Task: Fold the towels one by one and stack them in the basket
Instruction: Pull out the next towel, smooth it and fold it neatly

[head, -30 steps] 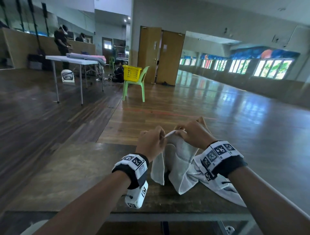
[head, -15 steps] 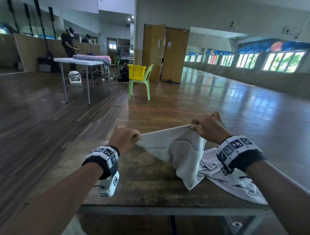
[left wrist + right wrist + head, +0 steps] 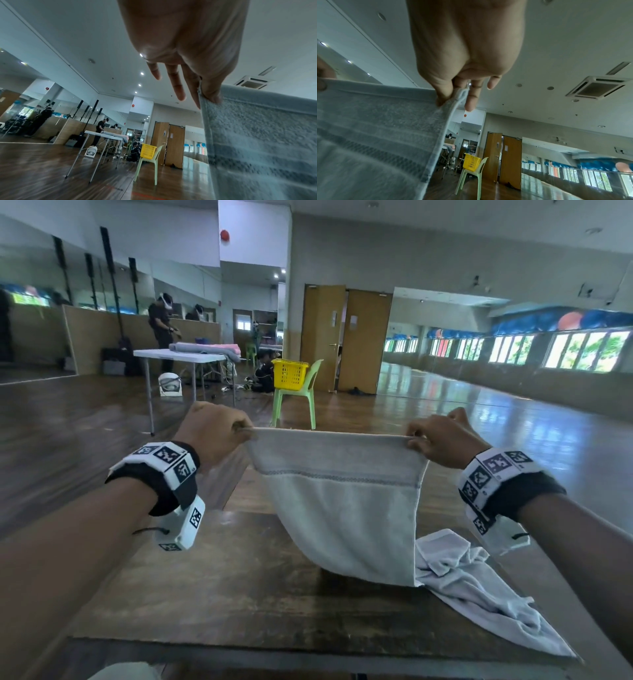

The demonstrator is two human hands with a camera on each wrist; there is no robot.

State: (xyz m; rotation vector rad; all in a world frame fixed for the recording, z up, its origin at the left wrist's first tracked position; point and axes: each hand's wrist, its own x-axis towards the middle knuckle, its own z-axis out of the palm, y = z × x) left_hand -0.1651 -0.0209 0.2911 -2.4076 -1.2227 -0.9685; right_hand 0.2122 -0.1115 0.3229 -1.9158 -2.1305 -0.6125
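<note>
Towel [image 3: 342, 508] top edge pinched taut by left hand [image 3: 212, 433] and right hand [image 3: 442, 441].

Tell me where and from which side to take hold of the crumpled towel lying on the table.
Grip the crumpled towel at its near pointed corner, coming from above with the right hand once it is free. That corner lies flat and spread on the table; the far end is bunched, partly under the held towel.

L hand [image 3: 212, 433] & R hand [image 3: 442, 440] pinch towel [image 3: 342, 501] top corners — stretched taut; bottom touches table [image 3: 205, 594].
</note>
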